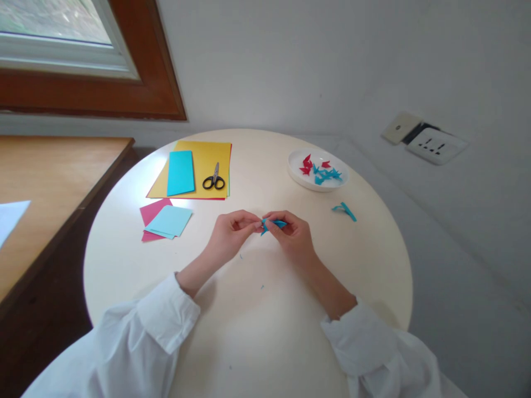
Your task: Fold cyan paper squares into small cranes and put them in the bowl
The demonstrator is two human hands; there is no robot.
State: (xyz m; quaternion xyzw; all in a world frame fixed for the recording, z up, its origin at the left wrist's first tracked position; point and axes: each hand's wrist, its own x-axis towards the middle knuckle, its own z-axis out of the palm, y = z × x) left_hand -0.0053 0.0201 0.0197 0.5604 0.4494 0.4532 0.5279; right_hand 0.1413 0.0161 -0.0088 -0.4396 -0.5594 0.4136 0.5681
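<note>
Above the middle of the round white table [232,337], both hands meet at a small folded blue paper piece [277,224]. My right hand [292,235] pinches its body between thumb and fingers. At its left end, the thumb and fingertips of my left hand [232,235] are closed on the paper's tip. The fingers partly cover the piece, so its full shape is hidden. Tiny blue paper scraps [262,287] lie on the table just below the hands.
At the back right, a white dish [296,176] holds several small red and blue folded papers; blue strips [345,210] lie before it. Black-handled scissors [214,179] and a blue packet [181,172] rest on yellow sheets [201,152]. Pink and light-blue squares [170,221] lie nearer.
</note>
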